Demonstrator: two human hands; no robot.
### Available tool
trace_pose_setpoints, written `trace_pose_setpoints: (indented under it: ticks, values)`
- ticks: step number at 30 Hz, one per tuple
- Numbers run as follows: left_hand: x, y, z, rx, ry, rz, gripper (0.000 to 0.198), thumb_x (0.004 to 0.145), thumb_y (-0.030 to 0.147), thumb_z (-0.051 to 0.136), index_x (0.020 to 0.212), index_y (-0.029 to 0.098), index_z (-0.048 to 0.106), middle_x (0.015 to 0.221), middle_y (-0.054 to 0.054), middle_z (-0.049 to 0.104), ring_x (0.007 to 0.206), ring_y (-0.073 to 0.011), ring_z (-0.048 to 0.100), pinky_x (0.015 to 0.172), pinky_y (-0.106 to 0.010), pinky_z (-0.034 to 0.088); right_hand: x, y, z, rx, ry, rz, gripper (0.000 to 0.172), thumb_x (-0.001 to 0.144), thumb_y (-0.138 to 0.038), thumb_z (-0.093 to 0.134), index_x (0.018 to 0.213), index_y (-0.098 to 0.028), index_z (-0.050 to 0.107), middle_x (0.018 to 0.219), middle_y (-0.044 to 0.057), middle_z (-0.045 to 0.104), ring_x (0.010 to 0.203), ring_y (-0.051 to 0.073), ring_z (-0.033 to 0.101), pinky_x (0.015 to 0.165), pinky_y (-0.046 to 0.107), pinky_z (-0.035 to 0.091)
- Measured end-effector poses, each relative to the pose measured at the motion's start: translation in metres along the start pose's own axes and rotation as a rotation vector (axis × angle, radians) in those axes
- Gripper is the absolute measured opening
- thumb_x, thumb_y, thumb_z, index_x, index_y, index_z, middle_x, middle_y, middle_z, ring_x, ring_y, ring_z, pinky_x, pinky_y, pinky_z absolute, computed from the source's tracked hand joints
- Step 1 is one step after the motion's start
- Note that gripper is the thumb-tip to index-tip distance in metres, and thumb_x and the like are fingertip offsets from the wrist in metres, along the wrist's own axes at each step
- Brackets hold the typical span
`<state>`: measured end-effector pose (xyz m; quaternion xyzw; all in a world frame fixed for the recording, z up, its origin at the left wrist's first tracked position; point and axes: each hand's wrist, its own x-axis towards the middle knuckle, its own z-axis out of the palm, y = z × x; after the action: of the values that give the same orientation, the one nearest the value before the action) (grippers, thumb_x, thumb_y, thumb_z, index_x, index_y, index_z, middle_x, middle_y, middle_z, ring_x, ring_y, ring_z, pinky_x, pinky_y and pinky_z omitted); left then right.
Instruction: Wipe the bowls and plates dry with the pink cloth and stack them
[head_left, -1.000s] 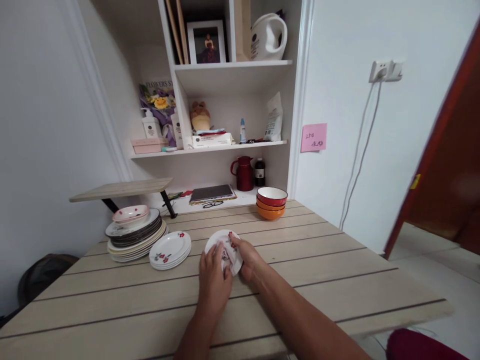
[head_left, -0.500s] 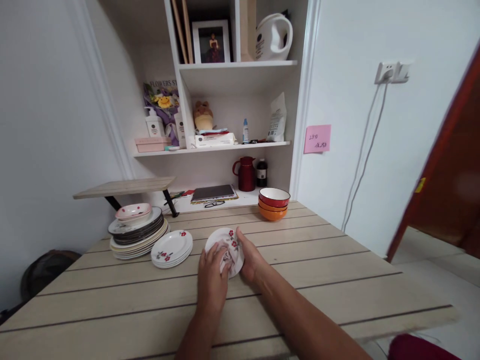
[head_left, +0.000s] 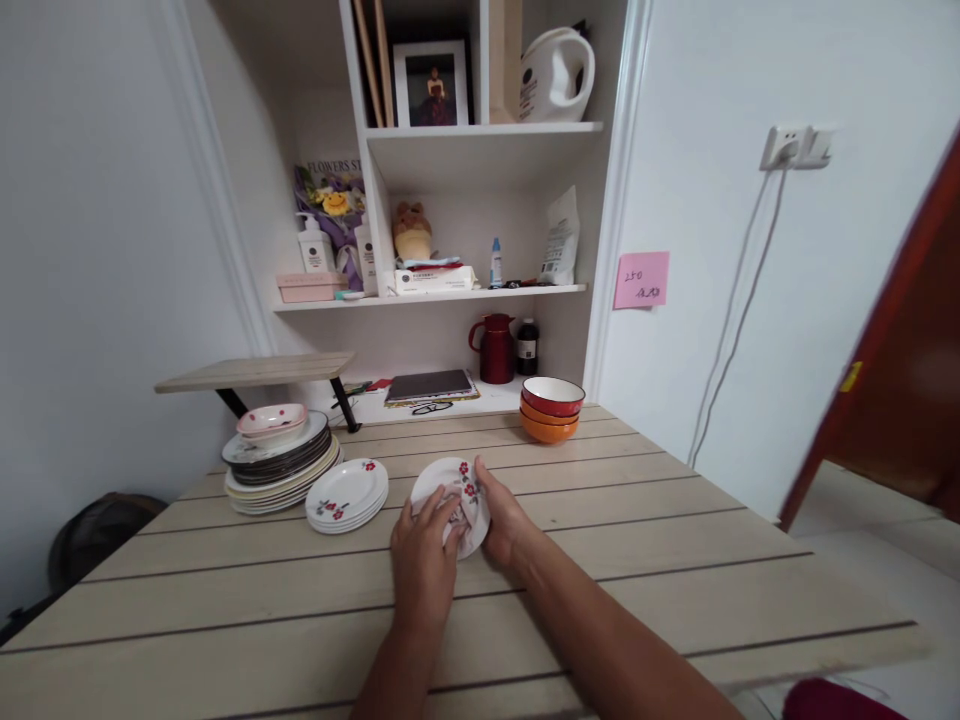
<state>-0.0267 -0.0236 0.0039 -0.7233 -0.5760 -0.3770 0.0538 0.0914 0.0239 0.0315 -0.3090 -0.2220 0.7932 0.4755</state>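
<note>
Tilted up off the table in front of me is a white plate (head_left: 432, 482) with red flowers near its rim. My right hand (head_left: 504, 520) grips its right edge, the thumb along the rim. My left hand (head_left: 424, 548) lies over the plate's face, its bent fingers pressing a pale, crumpled cloth (head_left: 468, 518) against it. Much of the cloth is hidden under those fingers. Just left of my hands sits a stack of matching flowered plates (head_left: 348, 490).
At the far left stands a taller stack of plates (head_left: 285, 470) topped by pink bowls (head_left: 271, 420), near a raised wooden stand (head_left: 255, 372). Orange and red bowls (head_left: 551, 412) are nested at the table's back edge. Behind are a laptop (head_left: 427, 386), a red jug (head_left: 496, 350) and shelves (head_left: 480, 130).
The view has shifted slightly. My left fingers have moved a little over the plate with the cloth, while my right hand keeps its grip on the edge.
</note>
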Motion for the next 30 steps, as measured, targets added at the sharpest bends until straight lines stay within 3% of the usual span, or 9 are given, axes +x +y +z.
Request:
trace_pose_setpoints:
  ticks: [5,10,16,18,25,30]
  values:
    - [-0.001,0.004,-0.003,0.034,0.005,-0.053,0.044,0.083,0.016,0.063,0.124,0.031,0.067,0.134,-0.005,0.064,0.126,-0.0345,0.054,0.106,-0.058,0.041,-0.001,-0.001,0.002,0.005,0.005,-0.002,0.052,0.095,-0.06,0.044,0.091,-0.013,0.066,0.07,0.007,0.074,0.06,0.02,0.068,0.065,0.03,0.052]
    - [-0.001,0.009,-0.011,0.074,0.011,-0.083,0.033,0.085,0.016,0.062,0.112,0.032,0.072,0.131,-0.001,0.067,0.124,-0.0359,0.055,0.106,-0.062,0.035,-0.005,-0.002,0.005,-0.005,-0.003,0.002,0.053,0.096,-0.06,0.043,0.088,-0.013,0.067,0.067,0.006,0.073,0.055,0.018,0.065,0.061,0.029,0.051]
    - [0.001,0.015,-0.015,0.054,0.039,0.165,0.028,0.089,0.015,0.056,0.103,0.032,0.073,0.12,0.002,0.073,0.124,-0.0289,0.055,0.113,-0.062,0.023,-0.013,0.004,0.011,-0.066,-0.002,0.075,0.051,0.095,-0.058,0.048,0.085,-0.012,0.068,0.071,0.007,0.074,0.063,0.018,0.069,0.066,0.028,0.052]
    - [0.002,0.016,-0.014,0.057,0.068,0.19,0.027,0.091,0.016,0.055,0.103,0.032,0.072,0.116,0.002,0.074,0.121,-0.0272,0.057,0.113,-0.06,0.022,-0.015,0.006,0.013,-0.1,-0.007,0.086,0.05,0.095,-0.058,0.049,0.087,-0.012,0.068,0.073,0.007,0.075,0.067,0.018,0.07,0.069,0.029,0.053]
    - [0.013,0.003,-0.01,0.046,0.163,-0.042,0.022,0.087,0.017,0.061,0.1,0.03,0.073,0.117,-0.001,0.074,0.112,-0.0286,0.062,0.105,-0.055,0.035,-0.015,0.01,0.015,-0.103,-0.052,-0.008,0.048,0.1,-0.05,0.044,0.099,-0.01,0.069,0.089,0.011,0.078,0.08,0.02,0.074,0.081,0.03,0.053]
    - [0.016,-0.005,-0.014,0.056,0.211,-0.172,0.021,0.088,0.02,0.059,0.102,0.024,0.073,0.117,-0.007,0.072,0.107,-0.0291,0.063,0.096,-0.049,0.044,-0.013,0.013,0.015,-0.103,-0.025,-0.043,0.042,0.1,-0.043,0.048,0.095,-0.009,0.07,0.083,0.011,0.078,0.072,0.019,0.073,0.075,0.03,0.054]
